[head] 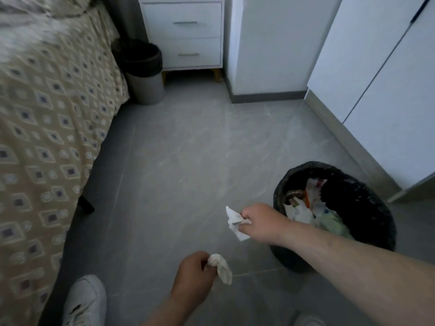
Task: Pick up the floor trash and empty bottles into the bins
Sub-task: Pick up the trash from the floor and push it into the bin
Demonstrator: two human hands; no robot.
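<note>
We find both hands occupied. The right hand [257,222] pinches a crumpled paper [235,223] just left of the near bin [367,208] at lower right of the frame, not yet over its rim. The left hand [193,269] grips a wadded tissue [221,268] at bottom centre, well apart from that bin. A second bin [143,67] stands at upper centre beside the bed [47,114]. Risk: released here, either scrap lands back on the floor [176,161]; light paper may also drift past the rim. No bottles are visible.

The grey tiled floor [179,161] is seen. Two black-lined bins [367,208] [144,74] are stood on it
</note>
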